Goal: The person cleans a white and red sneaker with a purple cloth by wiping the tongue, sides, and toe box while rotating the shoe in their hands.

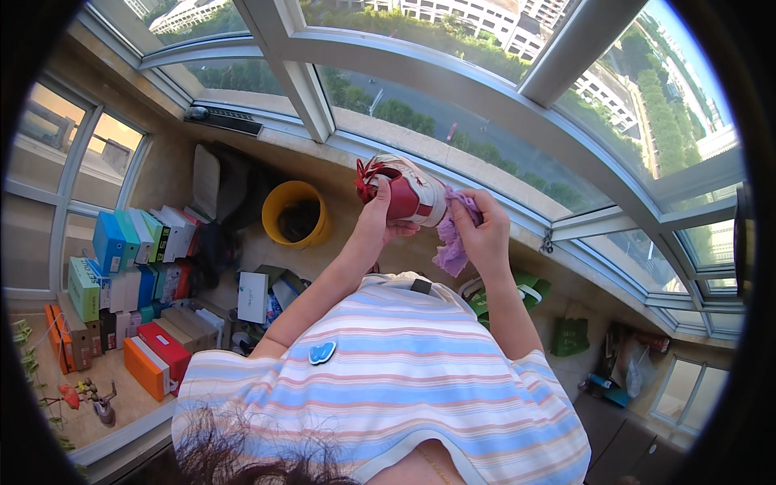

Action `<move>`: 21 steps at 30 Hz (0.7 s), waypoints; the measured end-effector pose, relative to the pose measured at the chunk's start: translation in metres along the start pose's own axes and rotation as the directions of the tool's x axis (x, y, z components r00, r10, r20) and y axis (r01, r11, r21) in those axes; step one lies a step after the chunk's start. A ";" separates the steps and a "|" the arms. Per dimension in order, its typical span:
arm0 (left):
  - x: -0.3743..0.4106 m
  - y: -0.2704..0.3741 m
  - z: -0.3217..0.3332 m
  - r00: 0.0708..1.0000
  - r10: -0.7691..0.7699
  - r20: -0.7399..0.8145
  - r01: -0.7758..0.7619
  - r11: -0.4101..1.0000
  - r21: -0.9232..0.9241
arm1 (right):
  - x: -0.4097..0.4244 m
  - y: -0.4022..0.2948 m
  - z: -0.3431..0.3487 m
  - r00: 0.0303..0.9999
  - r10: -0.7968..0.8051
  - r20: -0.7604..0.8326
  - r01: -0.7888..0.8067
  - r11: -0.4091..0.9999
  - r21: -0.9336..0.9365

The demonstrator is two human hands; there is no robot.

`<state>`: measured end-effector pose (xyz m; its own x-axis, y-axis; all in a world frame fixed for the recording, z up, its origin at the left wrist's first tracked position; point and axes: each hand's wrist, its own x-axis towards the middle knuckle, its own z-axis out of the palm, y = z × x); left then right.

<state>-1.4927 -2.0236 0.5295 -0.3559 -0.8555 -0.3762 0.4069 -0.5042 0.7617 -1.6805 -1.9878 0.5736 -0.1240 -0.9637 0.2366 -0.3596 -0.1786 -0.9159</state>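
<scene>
A red and white lace-up sneaker (415,191) is held up in front of my chest, near the window. My left hand (379,215) grips it around the collar, with the thumb near the opening and the fingers underneath. Red laces hang over its left end. My right hand (483,227) pinches a crumpled purple cloth (451,242) against the pale sole edge at the shoe's right end. The lower part of the cloth dangles beneath my fingers. The far side of the sneaker is hidden.
A yellow bucket (295,213) with something dark inside stands on the floor at left. Stacked shoeboxes (109,242) line the left wall. Green bags (570,336) lie to the right. Beyond the hands runs the window sill (424,159) with its metal frames.
</scene>
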 end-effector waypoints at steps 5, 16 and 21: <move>-0.017 0.018 -0.004 0.993 0.072 -0.090 -0.036 0.936 0.349 | 0.021 0.013 -0.032 0.912 0.378 0.162 -0.389 0.664 0.639; -0.029 0.043 -0.045 0.918 0.339 0.206 -0.374 0.567 0.734 | -0.010 0.077 -0.029 0.823 0.533 0.197 -0.479 0.464 0.745; -0.034 0.057 -0.040 0.841 0.502 0.200 -0.442 0.426 0.789 | -0.002 0.060 -0.023 0.958 0.267 0.102 -0.286 0.907 0.309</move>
<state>-1.4235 -2.0274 0.5645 -0.2637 -0.9492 0.1717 -0.3334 0.2567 0.9072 -1.7236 -1.9922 0.5256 -0.1204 -0.9914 -0.0513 -0.0052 0.0523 -0.9986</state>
